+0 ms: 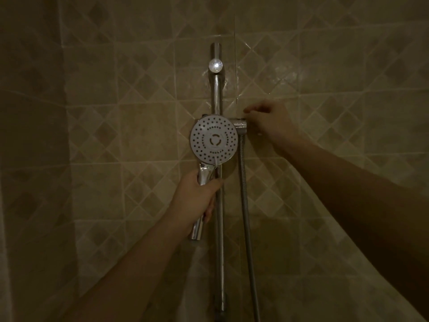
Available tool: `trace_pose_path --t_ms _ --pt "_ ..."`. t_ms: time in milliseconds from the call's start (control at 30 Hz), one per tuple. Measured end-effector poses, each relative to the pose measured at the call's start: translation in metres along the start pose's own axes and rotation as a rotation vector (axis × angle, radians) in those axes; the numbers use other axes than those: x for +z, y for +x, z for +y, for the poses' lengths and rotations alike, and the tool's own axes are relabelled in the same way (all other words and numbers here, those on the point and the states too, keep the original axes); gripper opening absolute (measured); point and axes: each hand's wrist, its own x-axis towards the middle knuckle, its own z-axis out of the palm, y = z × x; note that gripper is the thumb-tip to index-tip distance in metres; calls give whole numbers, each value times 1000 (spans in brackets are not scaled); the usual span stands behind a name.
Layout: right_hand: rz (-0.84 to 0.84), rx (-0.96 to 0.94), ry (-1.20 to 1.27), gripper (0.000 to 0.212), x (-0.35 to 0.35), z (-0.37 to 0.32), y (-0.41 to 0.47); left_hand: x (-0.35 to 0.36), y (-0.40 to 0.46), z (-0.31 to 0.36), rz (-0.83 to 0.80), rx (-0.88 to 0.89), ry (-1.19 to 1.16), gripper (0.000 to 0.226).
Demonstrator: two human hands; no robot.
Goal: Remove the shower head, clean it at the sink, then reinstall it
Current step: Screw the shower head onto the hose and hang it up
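Observation:
A round chrome shower head with many nozzle holes faces me, in front of a vertical chrome slide rail on the tiled wall. My left hand is shut around its chrome handle, whose lower end sticks out below my fist. My right hand reaches to the chrome bracket just right of the head, its fingers at the bracket's side. A metal hose hangs down from the bracket. Whether the head sits in the bracket is hidden behind the head.
Beige diamond-pattern tiles cover the wall. A shiny round mount cap sits near the rail's top. A dim side wall closes the left. The light is low.

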Motion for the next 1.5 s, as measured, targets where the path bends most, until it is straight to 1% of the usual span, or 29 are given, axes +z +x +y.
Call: trace_pose_path --t_ms 67,133,167,200,267,333,367,500,700,800,867,967,1100,1233,1400,1500 --pt "-57 10 59 15 0 -1 -5 0 0 -1 3 -2 -13 26" --pt "-124 -18 23 16 -1 -1 -9 1 0 -2 10 -12 -14 27" --pt "-159 -50 -46 20 -2 0 -11 1 0 -2 13 -18 -11 28" --pt "-193 -97 -132 27 -3 1 -14 2 -1 -3 12 -22 -7 28" --pt "-224 -230 -318 42 -6 8 -18 3 -3 -4 8 -22 9 26" --pt "-189 -334 -416 45 -7 16 -21 4 -5 -4 5 -20 21 23" --pt "-172 -353 -426 44 -8 18 -21 5 -6 -4 2 -20 24 22" --pt "-174 -349 -433 42 -8 20 -22 7 -7 -3 -9 -10 22 23" --pt "-115 -334 -406 49 6 24 -30 9 -8 -4 -6 -40 10 18" --pt "-196 -296 -305 57 1 27 -31 9 -11 -4 -14 -39 17 21" --pt "-211 -282 -290 60 -2 28 -30 10 -11 -2 -8 -33 22 22" --pt "-165 -266 -310 58 1 27 -23 9 -11 0 1 -12 32 21" --pt "-130 -233 -282 55 3 31 -17 8 -9 -1 7 27 45 27" --pt "-107 -230 -256 55 4 36 -16 6 -8 -8 25 12 43 27" --pt "-84 -227 -249 62 5 27 -13 3 -5 -15 33 10 79 24" --pt "-37 -139 -97 63 8 31 -18 3 -4 -18 28 9 85 25"
